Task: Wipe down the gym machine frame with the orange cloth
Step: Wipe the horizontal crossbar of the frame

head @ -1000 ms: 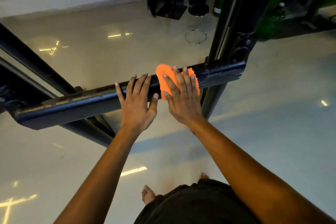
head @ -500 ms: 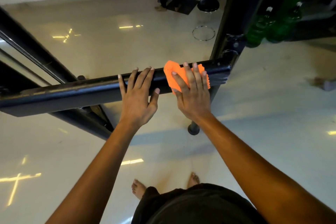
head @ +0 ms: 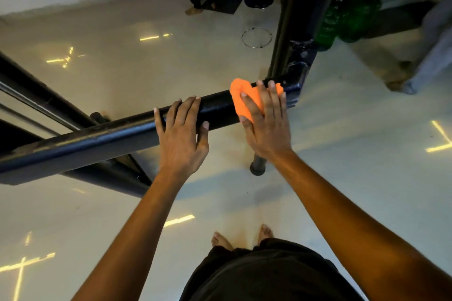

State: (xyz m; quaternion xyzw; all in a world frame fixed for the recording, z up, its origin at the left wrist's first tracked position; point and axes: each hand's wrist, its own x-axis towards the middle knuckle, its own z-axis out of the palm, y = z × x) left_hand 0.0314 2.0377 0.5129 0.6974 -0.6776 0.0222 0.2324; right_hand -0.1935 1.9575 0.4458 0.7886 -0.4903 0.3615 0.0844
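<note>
Fingers [head: 271, 95] of the right hand [head: 266, 124] lie straight and close together, pressing the orange cloth [head: 241, 98] flat against the top of the machine's horizontal bar [head: 97, 139]; nothing is pinched or curled round. Beside it, the left hand [head: 179, 134] rests on the same bar, its fingers bent loosely over the top edge and the thumb spread toward the cloth, with a short bare stretch of bar between the two hands.

Pale glossy floor [head: 146, 68] takes up most of the view, streaked with light reflections. Across it the dark bar runs from the lower left up to the right, where it ends at a black upright post [head: 293, 19]; the cloth sits near that joint, with only a little bar beyond it. Leftward the bar runs long and bare. More dark frame members [head: 36, 95] slant behind and under it on the left. Green bottles [head: 327, 29] stand near the post's far side. A thin metal ring [head: 256, 37] lies on the floor beyond the bar. The person's bare feet [head: 221, 241] stand below the bar.
</note>
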